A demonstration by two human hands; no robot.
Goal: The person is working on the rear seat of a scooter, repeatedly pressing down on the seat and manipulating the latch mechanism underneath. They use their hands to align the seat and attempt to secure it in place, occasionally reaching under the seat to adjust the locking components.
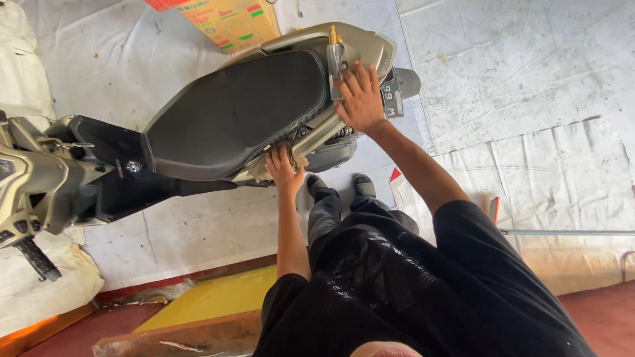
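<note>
The scooter (198, 125) stands on white sheeting (516, 99). The right hand (360, 99) lies flat, fingers spread, on its rear grab rail (336, 63) behind the black seat (238, 112). The left hand (283, 166) presses a crumpled cloth (299, 160) against the side panel below the seat, fingers curled on it.

The scene was lit brightly and evenly, by what looked like soft daylight. The white plastic sheeting on the floor (516, 79) reflected much of it and looked nearly washed out at the upper left. Shadows were faint and soft; a weak one lay beneath the beige scooter body (311, 135) on the sheet. The black padded scooter seat (238, 112) showed a dull sheen rather than hard glare, while the glossy black trousers (370, 264) carried small bright highlights. Focus was sharp through the centre. The wide lens bent straight lines toward the edges, and the bottom edge was soft, with a blurred pale shape very close to the camera.
</note>
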